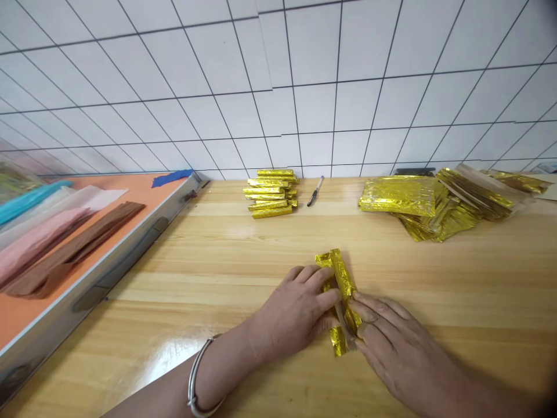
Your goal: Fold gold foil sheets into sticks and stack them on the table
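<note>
Low centre of frame, the left hand [296, 313] and right hand [400, 348] press flat, outstretched fingers on a gold foil strip [342, 284] on the table [217, 261] (apparently gripping nothing). It looks light, crinkly, slippery; pinch its long edges.

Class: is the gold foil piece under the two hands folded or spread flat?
Folded. The gold foil piece is a narrow strip between the left hand and right hand, unlike the flat sheets behind.

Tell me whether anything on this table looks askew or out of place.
The foil sheet pile at right lies fanned and askew, unlike the tidier stack of folded pieces. A pen lies loose between them.
</note>
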A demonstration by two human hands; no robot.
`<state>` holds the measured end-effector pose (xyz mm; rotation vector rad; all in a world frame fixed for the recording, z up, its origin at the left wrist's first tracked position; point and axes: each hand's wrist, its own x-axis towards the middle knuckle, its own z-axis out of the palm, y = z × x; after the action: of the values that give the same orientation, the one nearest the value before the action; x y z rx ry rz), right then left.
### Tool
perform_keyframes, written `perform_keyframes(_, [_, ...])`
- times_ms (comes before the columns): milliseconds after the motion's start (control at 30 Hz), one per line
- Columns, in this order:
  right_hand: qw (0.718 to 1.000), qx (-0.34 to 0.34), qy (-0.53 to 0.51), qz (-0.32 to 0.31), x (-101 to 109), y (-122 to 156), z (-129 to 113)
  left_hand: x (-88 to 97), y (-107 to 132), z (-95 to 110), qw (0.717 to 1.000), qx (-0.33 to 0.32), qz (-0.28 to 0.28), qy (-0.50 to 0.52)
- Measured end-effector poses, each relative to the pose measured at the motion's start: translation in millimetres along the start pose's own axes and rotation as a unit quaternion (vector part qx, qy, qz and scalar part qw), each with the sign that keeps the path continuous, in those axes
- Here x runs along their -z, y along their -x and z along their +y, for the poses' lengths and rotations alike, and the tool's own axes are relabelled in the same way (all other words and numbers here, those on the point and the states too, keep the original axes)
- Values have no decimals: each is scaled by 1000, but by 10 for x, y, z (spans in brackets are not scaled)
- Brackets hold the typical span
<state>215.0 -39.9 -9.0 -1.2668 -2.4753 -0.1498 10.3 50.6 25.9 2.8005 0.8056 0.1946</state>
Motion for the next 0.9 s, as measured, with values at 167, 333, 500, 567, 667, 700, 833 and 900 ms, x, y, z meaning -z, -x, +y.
perform_keyframes(167, [1000,-15,14,23,-21,26,-24,-46,-22,44,1000,5,11,-13])
perform_keyframes(333, [999,-2,37,-1,-33,-1,-22,-81,-18,87,1000,17,16,-17])
perform_keyframes(500, [999,2,39,-22,21,-89,-8,-103,-38,29,998,-12,44,-32])
perform_keyframes(567, [999,2,34,-25,42,-112,-6,-92,-47,-15,997,-40,54,-37])
perform_keyframes(667, [999,-8,24,-33,55,-119,-5,-27,-47,-72,995,-72,58,-29])
perform_keyframes(700, [999,-11,22,-35,57,-116,-5,5,-44,-86,995,-82,57,-22])
perform_keyframes(833, [999,-12,8,-43,71,-108,1,116,-41,-130,993,-117,26,12])
perform_keyframes(900, [999,-16,2,-39,85,-113,7,133,-48,-154,992,-122,8,30])
